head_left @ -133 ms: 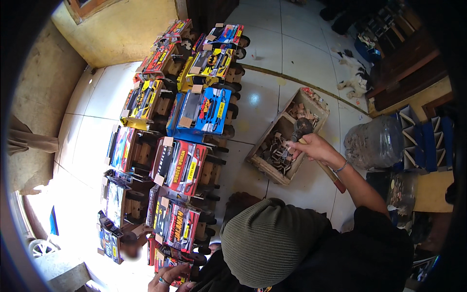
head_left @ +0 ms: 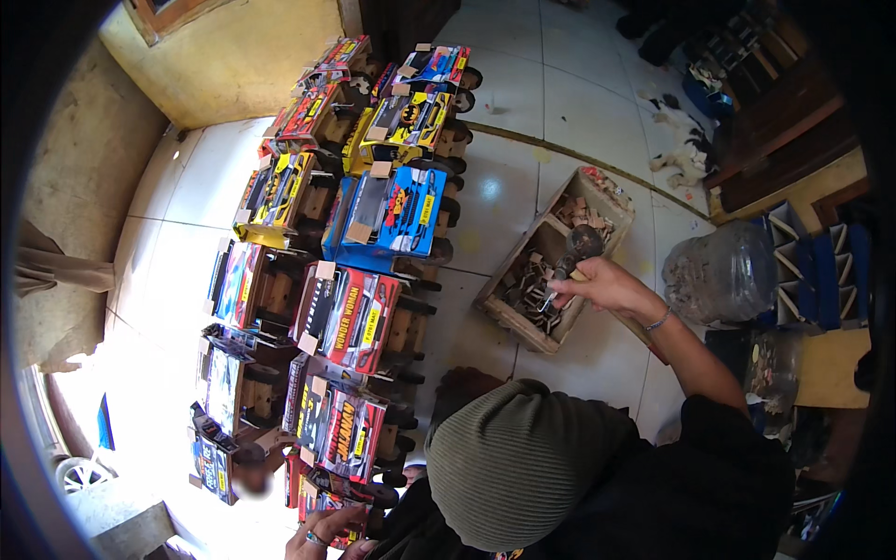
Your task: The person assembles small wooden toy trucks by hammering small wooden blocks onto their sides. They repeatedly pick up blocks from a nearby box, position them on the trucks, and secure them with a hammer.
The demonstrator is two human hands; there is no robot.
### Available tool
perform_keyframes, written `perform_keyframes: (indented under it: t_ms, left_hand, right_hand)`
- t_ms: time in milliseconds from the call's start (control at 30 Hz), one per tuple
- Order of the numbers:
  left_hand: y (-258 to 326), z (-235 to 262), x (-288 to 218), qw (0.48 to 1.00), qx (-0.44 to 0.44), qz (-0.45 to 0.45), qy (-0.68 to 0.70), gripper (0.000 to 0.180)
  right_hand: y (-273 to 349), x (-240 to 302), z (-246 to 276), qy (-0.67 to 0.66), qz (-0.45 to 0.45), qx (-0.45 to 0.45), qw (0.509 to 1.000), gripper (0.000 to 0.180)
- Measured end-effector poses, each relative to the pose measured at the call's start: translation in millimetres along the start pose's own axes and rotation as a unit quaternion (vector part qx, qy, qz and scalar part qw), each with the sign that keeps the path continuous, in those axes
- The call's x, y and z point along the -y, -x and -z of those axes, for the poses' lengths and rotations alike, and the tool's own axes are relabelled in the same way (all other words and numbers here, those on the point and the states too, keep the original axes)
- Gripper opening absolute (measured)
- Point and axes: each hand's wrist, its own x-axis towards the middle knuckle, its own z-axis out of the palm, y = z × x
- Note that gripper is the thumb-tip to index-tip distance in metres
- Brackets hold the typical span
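Note:
Above the wooden crate [head_left: 515, 329], my right hand [head_left: 611, 285] is closed around the wooden handle of a hammer [head_left: 585, 243], close to its dark round head. Small shiny bits show at the fingertips; I cannot make them out. Small wood pieces [head_left: 537, 285] fill the crate's compartments. At the bottom left, my left hand [head_left: 322, 530] has its fingers bent over a red toy truck [head_left: 347, 537] at the near end of the row. A grey-green knit cap [head_left: 523, 467] and black clothing cover the lower middle and hide part of that truck.
Two rows of bright boxy toy trucks [head_left: 353, 322] with dark wheels run away from me on white tiles. A clear plastic jug [head_left: 719, 271] and blue dividers [head_left: 826, 271] stand at the right. A black-and-white cat [head_left: 686, 154] lies at the far right, by dark furniture.
The view has shifted very slightly. My right hand and the hammer have turned a little, and less of the handle's red end shows. My left hand stays on the truck.

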Motion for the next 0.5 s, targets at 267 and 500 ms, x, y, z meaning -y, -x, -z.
perform_keyframes:
  t_ms: [267,500]
  left_hand:
    - [-21.0,5.5,-26.8,0.996,-0.035,-0.059,-0.065,0.042]
    - [-83.0,35.1,-82.8,0.984,-0.140,-0.100,0.040,0.046]
  right_hand:
    - [28.0,87.7,-7.9,-0.059,0.112,0.079,0.989,0.034]
    - [65.0,200.9,-46.2,-0.118,0.285,0.182,0.934,0.029]
